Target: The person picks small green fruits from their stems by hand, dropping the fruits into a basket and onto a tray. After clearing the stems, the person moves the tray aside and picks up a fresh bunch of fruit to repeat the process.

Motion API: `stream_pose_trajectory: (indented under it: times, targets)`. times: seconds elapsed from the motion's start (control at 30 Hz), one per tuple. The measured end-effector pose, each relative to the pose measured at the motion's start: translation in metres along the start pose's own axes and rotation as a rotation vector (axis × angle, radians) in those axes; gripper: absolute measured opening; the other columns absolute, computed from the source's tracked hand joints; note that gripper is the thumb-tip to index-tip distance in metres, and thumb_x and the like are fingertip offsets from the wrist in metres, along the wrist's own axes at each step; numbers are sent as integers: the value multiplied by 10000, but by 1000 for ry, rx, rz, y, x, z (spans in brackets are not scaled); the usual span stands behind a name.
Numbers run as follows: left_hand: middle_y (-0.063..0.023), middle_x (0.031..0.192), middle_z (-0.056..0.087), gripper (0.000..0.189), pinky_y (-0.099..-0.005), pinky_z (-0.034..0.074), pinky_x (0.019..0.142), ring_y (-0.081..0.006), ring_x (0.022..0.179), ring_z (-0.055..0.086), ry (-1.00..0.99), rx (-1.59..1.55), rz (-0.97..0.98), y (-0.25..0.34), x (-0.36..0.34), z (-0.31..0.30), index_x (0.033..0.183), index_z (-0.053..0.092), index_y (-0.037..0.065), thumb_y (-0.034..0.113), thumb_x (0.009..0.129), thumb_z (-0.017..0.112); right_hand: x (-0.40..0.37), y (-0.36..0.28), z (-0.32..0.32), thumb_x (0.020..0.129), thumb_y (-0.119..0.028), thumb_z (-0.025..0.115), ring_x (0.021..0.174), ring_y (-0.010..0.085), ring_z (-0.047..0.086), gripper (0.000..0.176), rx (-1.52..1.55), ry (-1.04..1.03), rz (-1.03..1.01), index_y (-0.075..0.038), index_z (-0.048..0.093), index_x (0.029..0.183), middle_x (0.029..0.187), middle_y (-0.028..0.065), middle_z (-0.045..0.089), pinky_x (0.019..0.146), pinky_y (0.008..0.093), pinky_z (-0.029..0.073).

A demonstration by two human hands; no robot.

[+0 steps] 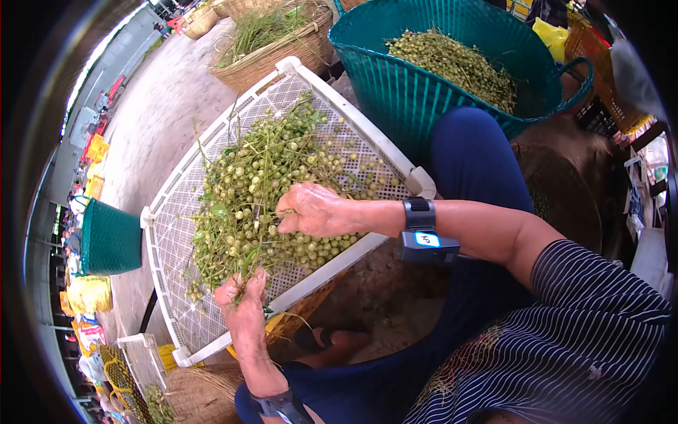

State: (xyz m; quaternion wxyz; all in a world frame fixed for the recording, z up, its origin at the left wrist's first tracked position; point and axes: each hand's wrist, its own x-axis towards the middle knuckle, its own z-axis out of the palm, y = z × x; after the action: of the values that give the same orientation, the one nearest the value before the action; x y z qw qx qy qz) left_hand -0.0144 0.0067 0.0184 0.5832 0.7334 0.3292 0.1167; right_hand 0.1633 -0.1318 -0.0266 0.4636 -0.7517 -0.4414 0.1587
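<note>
A white mesh tray (169, 261) lies across in front of me, bearing a heap of small round green fruits (240, 173) mixed with thin stems and leaves. My right hand (311, 210) is at the right side of the heap, its fingers bent together over the fruits; what they hold, if anything, is hidden. At the heap's near edge my left hand (246, 304) has thumb and fingers closed round some green stems (244, 279). Loose fruits are scattered on the mesh toward the tray's right corner. Both wrists wear dark bands with devices.
A large teal basket (381, 92) holding more fruits stands beyond my knee. Behind the tray is a wicker basket (282, 56) of green stems. Left of the tray stands a green basket (111, 237). A white crate (143, 357) and woven baskets are at the lower left.
</note>
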Motion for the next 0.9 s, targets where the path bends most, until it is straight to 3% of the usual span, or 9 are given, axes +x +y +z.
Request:
stream_pose_trajectory:
  times: [0.07, 0.2, 0.33, 0.43, 0.5, 0.63, 0.67, 0.77, 0.9]
  targets:
    - [-46, 807, 550, 322, -220, 447, 619, -104, 694, 530, 71, -37, -1, -1, -2, 5, 990, 431, 32, 49, 774, 670, 0, 12, 7, 755, -199, 585, 738, 366, 595, 206, -71, -1, 51, -80, 634, 916, 709, 174, 613, 677, 445, 456]
    - [-76, 884, 549, 329, -248, 493, 717, -144, 787, 580, 175, 46, 35, -6, -4, 8, 1005, 425, 16, 8, 771, 656, -5, 9, -7, 757, -138, 530, 737, 350, 606, 201, -295, -46, 150, -156, 656, 912, 715, 160, 620, 668, 464, 457]
    - [-86, 911, 547, 347, -244, 492, 711, -141, 778, 576, 102, -20, -26, -11, 5, 5, 1013, 416, 0, 6, 767, 660, -7, 12, -14, 751, -112, 511, 733, 356, 608, 214, -281, 14, 111, -125, 653, 910, 711, 169, 619, 664, 469, 461]
    - [-83, 879, 561, 363, -240, 484, 674, -132, 736, 570, 206, 40, -75, 1, 0, 3, 1020, 411, -6, 32, 768, 670, 4, 36, -21, 756, -94, 478, 728, 360, 610, 243, -440, 53, 239, -87, 648, 930, 717, 186, 622, 658, 453, 469]
    - [-79, 840, 575, 378, -237, 467, 623, -123, 691, 559, 178, -6, -112, -1, 2, -9, 1029, 411, -5, 65, 772, 679, 1, 38, -31, 763, -97, 500, 758, 357, 619, 264, -258, 18, 313, -34, 633, 983, 740, 203, 630, 671, 436, 482]
    - [-78, 806, 585, 369, -239, 454, 594, -119, 664, 552, 219, -27, -50, -2, -1, -4, 1012, 425, 0, 87, 769, 688, -8, 9, -29, 769, -130, 594, 845, 343, 627, 345, -34, -30, 70, -1, 591, 1089, 836, 225, 638, 749, 402, 488]
    - [-78, 806, 585, 369, -239, 454, 594, -119, 664, 552, 217, -22, -48, -1, -3, -1, 1012, 425, 0, 87, 769, 688, -4, 10, -20, 775, -162, 609, 900, 344, 614, 376, -56, -53, 29, 5, 580, 1111, 937, 236, 627, 796, 394, 473]
    - [-71, 774, 585, 316, -238, 445, 583, -118, 649, 544, 267, -41, 7, 0, -6, 3, 963, 450, 8, 85, 768, 687, -5, 4, -1, 766, -187, 627, 948, 346, 598, 403, 3, -34, 59, 26, 574, 1104, 1000, 241, 611, 826, 397, 457]
    - [-52, 728, 563, 301, -237, 411, 545, -105, 606, 501, 175, -38, -19, -5, -3, -2, 941, 457, 13, 87, 767, 690, -3, 12, 10, 756, -206, 642, 888, 349, 603, 363, 57, -97, 48, 51, 604, 1009, 907, 249, 617, 769, 430, 448]
